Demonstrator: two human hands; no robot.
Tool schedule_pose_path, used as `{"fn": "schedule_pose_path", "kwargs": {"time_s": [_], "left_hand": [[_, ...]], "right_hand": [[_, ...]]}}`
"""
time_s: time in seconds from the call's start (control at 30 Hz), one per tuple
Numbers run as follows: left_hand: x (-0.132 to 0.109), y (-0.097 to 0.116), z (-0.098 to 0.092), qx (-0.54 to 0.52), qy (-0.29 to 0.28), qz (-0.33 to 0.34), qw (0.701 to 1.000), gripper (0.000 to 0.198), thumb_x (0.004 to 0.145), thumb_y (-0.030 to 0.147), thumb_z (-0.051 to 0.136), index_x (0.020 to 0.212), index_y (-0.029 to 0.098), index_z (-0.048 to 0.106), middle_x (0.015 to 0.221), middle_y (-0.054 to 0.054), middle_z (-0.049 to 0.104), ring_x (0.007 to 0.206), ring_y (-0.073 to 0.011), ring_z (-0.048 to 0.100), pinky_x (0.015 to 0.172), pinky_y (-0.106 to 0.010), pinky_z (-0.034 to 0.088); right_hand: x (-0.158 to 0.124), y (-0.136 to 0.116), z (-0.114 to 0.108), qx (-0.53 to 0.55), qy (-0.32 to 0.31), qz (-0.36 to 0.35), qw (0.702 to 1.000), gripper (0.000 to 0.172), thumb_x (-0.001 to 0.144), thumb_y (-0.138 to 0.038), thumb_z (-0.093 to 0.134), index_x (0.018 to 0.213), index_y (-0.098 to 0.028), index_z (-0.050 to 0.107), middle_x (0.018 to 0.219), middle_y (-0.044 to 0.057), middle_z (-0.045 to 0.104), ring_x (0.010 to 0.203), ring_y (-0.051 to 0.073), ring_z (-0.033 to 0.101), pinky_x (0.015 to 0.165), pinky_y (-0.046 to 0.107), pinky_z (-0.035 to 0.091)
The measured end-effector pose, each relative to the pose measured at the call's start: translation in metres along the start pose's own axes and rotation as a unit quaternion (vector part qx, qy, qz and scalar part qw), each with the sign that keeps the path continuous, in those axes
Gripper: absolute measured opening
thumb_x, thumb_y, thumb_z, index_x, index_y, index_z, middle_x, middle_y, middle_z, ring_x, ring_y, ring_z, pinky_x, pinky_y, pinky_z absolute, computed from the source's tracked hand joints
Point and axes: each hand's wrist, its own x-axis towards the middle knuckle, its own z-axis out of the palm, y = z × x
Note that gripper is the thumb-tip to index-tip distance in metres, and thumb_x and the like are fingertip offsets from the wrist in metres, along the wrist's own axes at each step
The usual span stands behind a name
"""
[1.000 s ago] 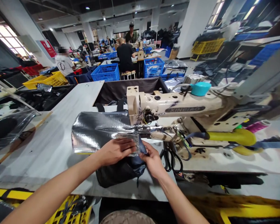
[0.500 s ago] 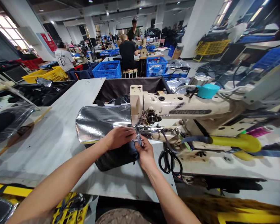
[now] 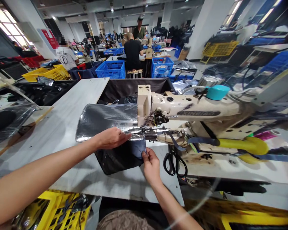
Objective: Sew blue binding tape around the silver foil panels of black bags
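From here I see a pale, wood-grained sewing table (image 3: 50,134) carrying a silver foil sheet (image 3: 105,118) that seems to overlap a dark fabric panel (image 3: 117,161), though the join is hard to make out. Black-handled scissors (image 3: 175,166) lie just right of the panel.

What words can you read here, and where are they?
"XINBIAO" (first letters blurry): on the arm of the cream sewing machine
"CLASS ONE" and a big "1": on the white T-shirt of a worker farther back
Red wall sign: too small to read
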Motion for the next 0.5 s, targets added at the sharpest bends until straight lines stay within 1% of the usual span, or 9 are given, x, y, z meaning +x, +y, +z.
{"fn": "schedule_pose_path", "kwargs": {"time_s": [0.03, 0.1, 0.17, 0.23, 0.33, 0.43, 0.5], "left_hand": [[0.001, -0.001, 0.002, 0.003, -0.005, 0.001, 1.000, 0.058, 0.103, 0.011, 0.029, 0.157, 0.018, 0.046, 0.098, -0.013, 0.072, 0.077, -0.0242, 0.067, 0.069, -0.040, 0.052], [0.004, -0.003, 0.006, 0.003, 0.002, 0.010, 1.000, 0.057, 0.100, 0.010, 0.030, 0.155, 0.017, 0.046, 0.088, -0.010, 0.070, 0.065, -0.0214, 0.063, 0.062, -0.037, 0.049], [0.008, 0.000, 0.007, 0.001, 0.008, 0.008, 1.000, 0.055, 0.100, 0.011, 0.031, 0.153, 0.015, 0.047, 0.085, -0.009, 0.069, 0.061, -0.0199, 0.062, 0.059, -0.034, 0.048], [0.012, 0.009, 0.004, -0.011, 0.008, -0.009, 1.000, 0.053, 0.100, 0.013, 0.033, 0.151, 0.013, 0.048, 0.082, -0.008, 0.070, 0.061, -0.0201, 0.064, 0.060, -0.034, 0.049], [0.021, 0.038, -0.004, -0.066, 0.023, -0.055, 0.996, 0.052, 0.098, 0.013, 0.038, 0.149, 0.008, 0.050, 0.079, -0.010, 0.071, 0.065, -0.0239, 0.068, 0.066, -0.038, 0.054], [0.037, 0.073, -0.009, -0.095, 0.024, -0.139, 0.985, 0.054, 0.092, 0.011, 0.043, 0.145, 0.000, 0.052, 0.082, -0.016, 0.073, 0.070, -0.0294, 0.070, 0.070, -0.044, 0.058], [0.052, 0.090, -0.011, -0.111, 0.026, -0.172, 0.978, 0.050, 0.088, 0.011, 0.050, 0.136, -0.004, 0.058, 0.084, -0.019, 0.073, 0.071, -0.0313, 0.070, 0.069, -0.046, 0.058]], "right_hand": [[0.000, -0.001, 0.002, 0.004, 0.001, -0.002, 1.000, 0.034, 0.095, -0.047, 0.059, 0.110, -0.018, 0.070, 0.089, 0.005, 0.072, 0.083, 0.023, 0.062, 0.078, 0.033, 0.048], [0.002, -0.002, 0.004, 0.013, 0.005, -0.004, 1.000, 0.032, 0.094, -0.046, 0.060, 0.108, -0.019, 0.071, 0.089, 0.005, 0.072, 0.084, 0.023, 0.062, 0.078, 0.033, 0.048], [0.006, -0.002, 0.007, 0.025, 0.012, -0.004, 1.000, 0.031, 0.092, -0.045, 0.062, 0.105, -0.018, 0.071, 0.087, 0.004, 0.071, 0.081, 0.022, 0.061, 0.076, 0.032, 0.047], [0.013, -0.003, 0.008, 0.042, 0.018, -0.003, 0.999, 0.031, 0.089, -0.044, 0.064, 0.103, -0.018, 0.072, 0.083, 0.003, 0.069, 0.077, 0.021, 0.058, 0.073, 0.031, 0.046], [0.027, -0.002, 0.008, 0.060, 0.012, -0.002, 0.998, 0.032, 0.087, -0.045, 0.066, 0.103, -0.018, 0.072, 0.080, 0.002, 0.067, 0.073, 0.019, 0.056, 0.069, 0.030, 0.043], [0.041, -0.001, 0.009, 0.061, -0.005, -0.012, 0.998, 0.033, 0.086, -0.046, 0.067, 0.104, -0.018, 0.071, 0.087, 0.004, 0.071, 0.080, 0.021, 0.060, 0.075, 0.031, 0.046], [0.050, -0.001, 0.012, 0.065, 0.001, -0.013, 0.998, 0.035, 0.084, -0.048, 0.068, 0.104, -0.019, 0.070, 0.092, 0.006, 0.073, 0.084, 0.022, 0.063, 0.079, 0.033, 0.048]]}}
